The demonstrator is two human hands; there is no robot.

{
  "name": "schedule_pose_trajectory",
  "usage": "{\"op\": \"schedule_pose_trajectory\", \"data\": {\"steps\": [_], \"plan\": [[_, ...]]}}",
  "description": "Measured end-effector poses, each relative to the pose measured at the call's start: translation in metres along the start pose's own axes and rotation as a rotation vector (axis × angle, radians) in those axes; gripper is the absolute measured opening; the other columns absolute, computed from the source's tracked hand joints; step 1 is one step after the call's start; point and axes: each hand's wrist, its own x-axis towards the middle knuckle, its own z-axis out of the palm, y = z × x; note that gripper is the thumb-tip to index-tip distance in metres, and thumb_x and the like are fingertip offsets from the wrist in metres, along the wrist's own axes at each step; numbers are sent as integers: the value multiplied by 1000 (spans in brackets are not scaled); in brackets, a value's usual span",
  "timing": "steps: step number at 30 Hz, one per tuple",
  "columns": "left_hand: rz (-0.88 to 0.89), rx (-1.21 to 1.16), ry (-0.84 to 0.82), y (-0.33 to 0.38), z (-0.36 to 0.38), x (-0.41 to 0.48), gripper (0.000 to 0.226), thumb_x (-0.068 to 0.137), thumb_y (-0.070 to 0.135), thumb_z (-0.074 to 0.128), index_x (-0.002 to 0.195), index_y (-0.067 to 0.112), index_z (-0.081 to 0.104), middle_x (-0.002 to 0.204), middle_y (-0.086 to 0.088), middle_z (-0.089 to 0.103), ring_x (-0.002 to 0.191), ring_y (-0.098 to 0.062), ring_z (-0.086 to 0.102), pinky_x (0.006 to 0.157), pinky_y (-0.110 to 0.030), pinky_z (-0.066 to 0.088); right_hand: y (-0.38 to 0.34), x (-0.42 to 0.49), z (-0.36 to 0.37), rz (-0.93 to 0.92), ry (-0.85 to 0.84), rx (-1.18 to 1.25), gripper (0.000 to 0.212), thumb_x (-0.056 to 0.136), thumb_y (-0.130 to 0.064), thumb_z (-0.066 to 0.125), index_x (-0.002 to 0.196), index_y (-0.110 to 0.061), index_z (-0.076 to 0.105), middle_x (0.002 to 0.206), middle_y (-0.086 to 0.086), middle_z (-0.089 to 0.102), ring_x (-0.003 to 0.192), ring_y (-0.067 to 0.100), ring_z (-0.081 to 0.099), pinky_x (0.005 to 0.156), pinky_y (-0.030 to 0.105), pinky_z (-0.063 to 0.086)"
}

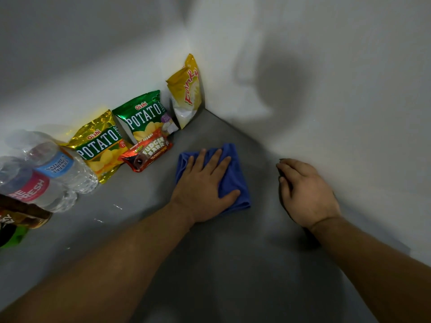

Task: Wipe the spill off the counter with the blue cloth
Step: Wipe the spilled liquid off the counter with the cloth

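Far left of the blue cloth [238, 173], by the frame edge: two clear water bottles, one pink-labelled [35, 190], one blue-labelled [58, 169], both tilted.

Up-left of the cloth: gold chip bag [100, 145], then green chip bag [144, 115]. A red snack-bar packet [149, 152] lies near the cloth's upper-left corner, apart from it. Above the cloth, a yellow snack bag [186, 94] stands in the wall corner.

Spill: a few small wet glints [117, 207] on the grey counter [221, 252], down-left of the cloth, between it and the bottles. The cloth does not touch them.

Cloth: folded pad, flat on the counter. The left hand [205, 183] lies on it palm down, fingers straight and spread, pressing rather than gripping.

Right of the cloth, apart from it: the right hand [305, 192] rests on the counter against the wall [349, 89], fingers loosely bent, nothing in it.

Progress (judgement): wipe in hand, not complete. Counter right of the cloth looks dull, probably dry; the light is dim. Wet under the cloth: cannot tell. Left to do: pass the cloth leftward over the glints.
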Motion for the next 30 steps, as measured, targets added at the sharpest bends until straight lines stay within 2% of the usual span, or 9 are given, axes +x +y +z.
{"op": "schedule_pose_trajectory", "data": {"steps": [2,6,10,14,18,22,26,30], "plan": [[-1,4,-1,-5,-1,-1,91,89,86,21,164,37,5,175,7,2,161,-27,-1,130,-55,2,0,1,0,-3,-2,-1,38,98,-15,61,134,-5,66,137,12,65,124,31,58,109,38,46],[-77,6,-7,-3,-7,33,85,92,82,25,163,39,9,175,6,4,160,-34,3,129,-57,1,0,0,-2,15,-3,21,37,98,-16,62,133,-5,67,136,12,65,123,33,59,107,40,49],[-134,26,-52,20,-7,61,83,96,77,26,164,36,6,175,4,-1,159,-38,-2,127,-61,-2,0,-2,-4,33,8,44,34,97,-16,63,129,-7,70,134,11,66,122,34,60,105,39,49],[20,49,-64,49,-1,35,86,91,78,19,164,35,6,175,5,0,160,-35,-3,128,-60,-2,-3,-7,-11,58,28,98,29,95,-11,66,122,-5,74,130,14,69,121,36,62,105,38,49],[117,23,-24,38,0,8,80,92,77,17,163,40,10,174,8,6,161,-29,1,129,-54,0,3,-30,-28,123,40,129,29,96,-9,64,122,-4,74,128,15,70,117,38,63,104,40,50],[-22,42,-34,33,-5,32,80,90,74,19,163,40,12,174,6,7,159,-37,5,127,-63,4,24,-84,-49,165,91,59,29,96,-13,64,123,-8,73,126,12,71,116,33,63,106,40,49],[-145,60,-85,45,-7,59,79,94,74,22,163,39,6,175,3,-2,157,-46,-3,122,-71,1,31,-105,-50,243,154,-36,29,99,-18,61,122,-7,73,125,13,71,114,33,63,102,44,51],[-40,70,-86,51,-24,37,79,96,73,23,164,37,4,175,2,-2,158,-43,-4,124,-69,-1,5,-88,-53,252,137,-45,28,101,-21,57,121,-7,71,124,12,68,111,32,59,98,43,51]]}}
